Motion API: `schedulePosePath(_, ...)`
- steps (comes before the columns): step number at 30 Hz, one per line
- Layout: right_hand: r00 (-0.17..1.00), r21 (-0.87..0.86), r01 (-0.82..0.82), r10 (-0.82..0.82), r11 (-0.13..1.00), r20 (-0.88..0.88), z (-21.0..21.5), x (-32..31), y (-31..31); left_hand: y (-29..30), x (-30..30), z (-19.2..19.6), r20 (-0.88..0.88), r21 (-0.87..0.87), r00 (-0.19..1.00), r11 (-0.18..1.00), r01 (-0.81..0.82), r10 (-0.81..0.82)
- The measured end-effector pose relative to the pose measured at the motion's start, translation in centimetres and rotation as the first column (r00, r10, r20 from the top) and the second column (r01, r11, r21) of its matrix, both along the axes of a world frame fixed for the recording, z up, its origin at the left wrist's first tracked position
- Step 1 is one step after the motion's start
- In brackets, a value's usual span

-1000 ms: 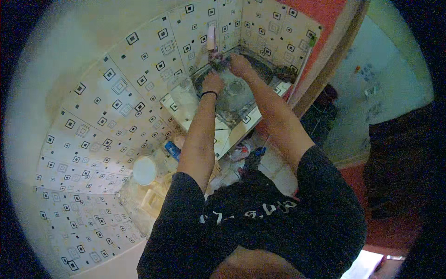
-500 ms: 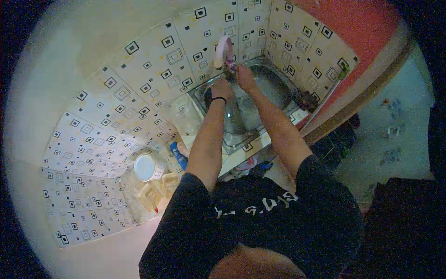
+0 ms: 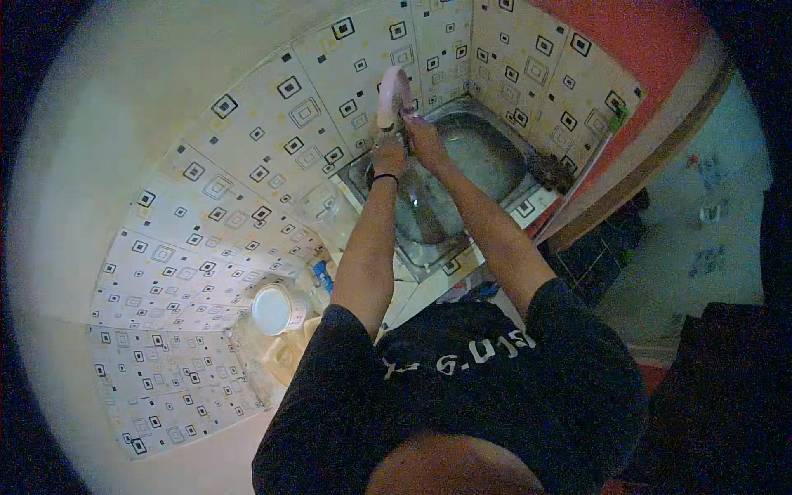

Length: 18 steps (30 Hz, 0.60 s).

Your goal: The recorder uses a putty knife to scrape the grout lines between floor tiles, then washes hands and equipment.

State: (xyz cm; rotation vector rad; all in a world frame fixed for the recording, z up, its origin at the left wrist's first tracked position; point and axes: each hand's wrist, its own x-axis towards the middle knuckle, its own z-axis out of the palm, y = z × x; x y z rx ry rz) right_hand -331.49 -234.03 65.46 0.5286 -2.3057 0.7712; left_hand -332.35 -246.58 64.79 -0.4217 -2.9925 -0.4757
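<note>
Two arms (image 3: 368,239) stretch over the sink (image 3: 439,254), left hand (image 3: 389,155) beside right hand (image 3: 426,143), grips impossible to tell.

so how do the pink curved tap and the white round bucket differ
The pink curved tap is slim and arched; the white round bucket is visibly wider. The tap is close to the left hand and right hand; the bucket stands apart from them. Both are near patterned wall tiles.

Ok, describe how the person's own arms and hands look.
The left hand is ungloved, with a thin black wristband; the right hand is ungloved too, with no band visible. Dark short sleeves leave both forearms bare.
</note>
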Motion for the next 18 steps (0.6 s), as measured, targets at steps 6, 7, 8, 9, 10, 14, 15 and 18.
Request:
schedulePosePath(6,0.993,-0.400,-0.016,-0.032,0.916,-0.111,-1.7,2.2,-3.3,0.3,-2.4,-6.8,-0.001,-0.175,0.997,0.981,0.077,-0.079)
schedulePosePath(7,0.978,-0.195,0.020,0.021,0.981,0.206,-0.6,2.3,-6.0,-2.6,-4.0,-9.4,-0.087,0.032,0.993,0.996,0.082,-0.079)
schedulePosePath(8,0.862,0.030,-0.009,-0.008,0.999,0.506,0.1,2.6,-7.7,-4.6,-4.7,-10.8,-0.169,0.233,0.983,0.966,0.110,-0.072)
schedulePosePath(9,0.853,0.038,0.006,-0.025,0.999,0.522,-1.0,2.6,-6.9,-3.5,-4.6,-12.0,-0.151,0.242,0.985,0.963,0.121,-0.086)
schedulePosePath(10,0.957,-0.035,-0.111,0.116,0.993,0.265,-1.9,2.8,-6.2,-3.3,-4.8,-12.6,-0.151,0.216,0.982,0.966,0.143,-0.111)
schedulePosePath(14,0.814,0.055,-0.092,0.043,0.994,0.580,-0.6,-0.2,-4.3,-0.7,-5.3,-13.3,-0.171,0.093,0.972,0.980,0.176,-0.158)
schedulePosePath(15,0.873,0.082,-0.039,-0.006,0.996,0.487,-1.2,0.9,-5.5,-1.1,-5.1,-13.7,-0.176,0.059,0.972,0.984,0.168,-0.156)
schedulePosePath(18,0.922,0.040,-0.307,0.287,0.951,0.261,-2.2,1.7,-5.8,-1.5,-4.8,-12.5,-0.225,-0.038,0.956,0.982,0.185,-0.189)
